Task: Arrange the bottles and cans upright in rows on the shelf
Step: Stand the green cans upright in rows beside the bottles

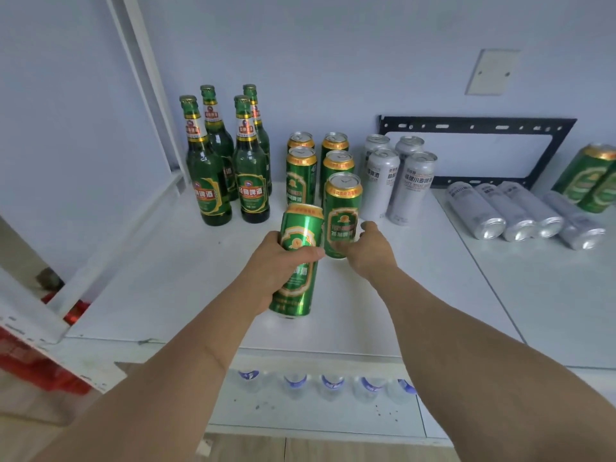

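My left hand (278, 261) grips a green beer can (297, 261) and holds it tilted above the white shelf (166, 278). My right hand (366, 251) grips the base of an upright green can (342, 211), the front one of the right green row. Behind stand several upright green cans (301, 171). Several green bottles (206, 181) stand upright at the back left. Several white cans (411, 185) stand upright to the right of the green ones.
Several white cans (520, 215) lie on their sides at the right, with green cans (590, 178) lying behind them. A black metal frame (476, 123) leans on the back wall. Water bottles (330, 386) stand on the shelf below. A white upright post (146, 78) borders the left.
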